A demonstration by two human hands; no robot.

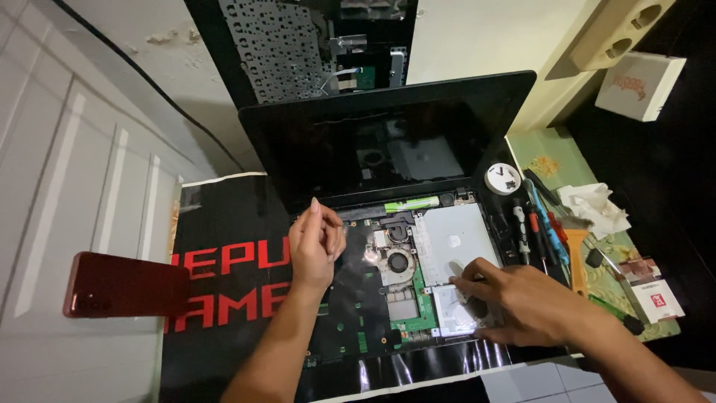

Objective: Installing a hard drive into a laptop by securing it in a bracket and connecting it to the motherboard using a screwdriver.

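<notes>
Head view, opened black laptop base with bare circuit board point(373, 298) on a black printed mat point(224, 276), left hand point(317, 242) over its left part, fingertips pinched narrow, right hand point(514, 302) spread flat on the silver metal drive cover point(451, 239), screwdrivers point(541, 227) just right

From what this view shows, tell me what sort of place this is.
Probably a makeshift home repair spot for electronics, set up on the floor. An opened laptop lies on a black mat with its motherboard and fan bare, screwdrivers lie beside it, and a detached keyboard panel leans against the wall behind.
</notes>
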